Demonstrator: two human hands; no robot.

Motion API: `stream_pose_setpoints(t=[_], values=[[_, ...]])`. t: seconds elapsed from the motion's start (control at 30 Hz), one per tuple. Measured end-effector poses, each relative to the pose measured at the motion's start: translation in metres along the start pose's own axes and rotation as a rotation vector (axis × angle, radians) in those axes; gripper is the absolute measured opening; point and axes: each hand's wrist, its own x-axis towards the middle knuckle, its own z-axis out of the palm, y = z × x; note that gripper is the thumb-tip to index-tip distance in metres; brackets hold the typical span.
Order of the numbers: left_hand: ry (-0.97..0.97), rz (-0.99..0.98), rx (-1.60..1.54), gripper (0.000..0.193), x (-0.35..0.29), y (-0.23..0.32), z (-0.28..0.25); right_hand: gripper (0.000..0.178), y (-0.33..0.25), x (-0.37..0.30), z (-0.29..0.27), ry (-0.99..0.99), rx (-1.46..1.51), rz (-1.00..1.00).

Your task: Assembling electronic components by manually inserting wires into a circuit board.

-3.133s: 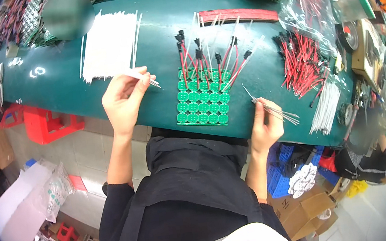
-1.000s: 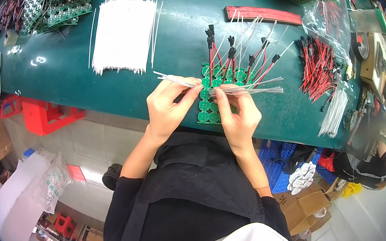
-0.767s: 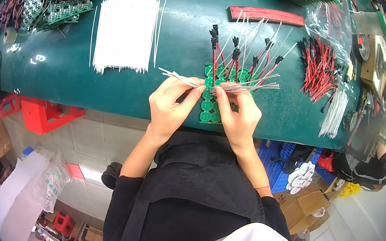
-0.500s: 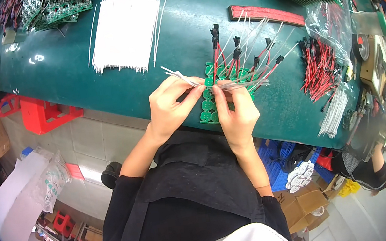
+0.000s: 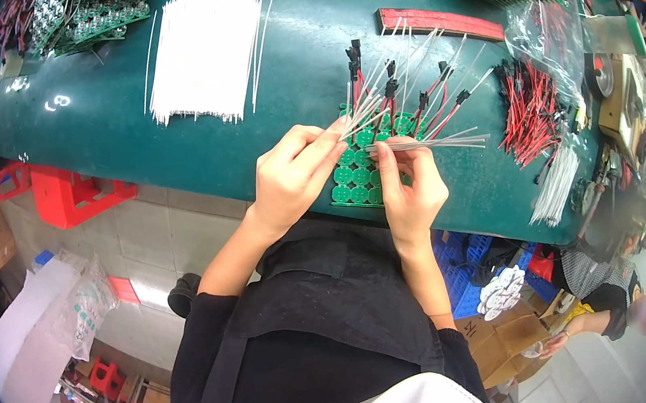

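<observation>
The right hand pinches a thin bunch between thumb and fingertips, its wires fanning off to the right over the board. The left hand, also closed, grips a white sheaf that slants up and away above the board's upper left part; whether any tip touches the board is hard to tell. These wires look very light, springy and rather slick, apt to splay or bend, so they should be best pinched near one end. They are thin, pale and nearly straight, greyer in the right hand. The board, green and set in rows of rounded cells, looks flat and stiff, best held by its edges. Red leads with black plugs rise from its far rows; beyond lies a red bar.
</observation>
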Motion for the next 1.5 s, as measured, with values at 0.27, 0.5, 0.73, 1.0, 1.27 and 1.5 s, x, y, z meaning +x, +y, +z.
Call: stream_pose_setpoints(t=[0.27,0.5,0.73,1.0,1.27,1.5], values=[[0.036,-0.023,-0.175,0.014,0.004,0.004,-0.003,0.011,-0.003,0.003,0.000,-0.027,-0.048,-0.055],[0.044,-0.143,-0.289,0.011,0.000,0.008,-0.001,0.013,-0.003,0.003,0.001,-0.045,-0.101,-0.116],[-0.063,-0.269,-0.335,0.010,-0.004,0.012,-0.013,0.014,-0.007,0.002,-0.003,-0.032,-0.133,-0.126],[-0.247,-0.220,-0.292,0.010,-0.002,0.016,-0.018,0.007,-0.005,-0.008,-0.034,-0.024,0.259,0.200],[-0.263,-0.126,0.077,0.007,0.010,0.034,-0.008,0.009,-0.002,-0.009,-0.041,-0.016,0.303,0.179],[-0.345,-0.224,-0.218,0.006,0.006,0.039,-0.029,0.008,0.001,-0.010,-0.054,-0.069,0.352,0.205]])
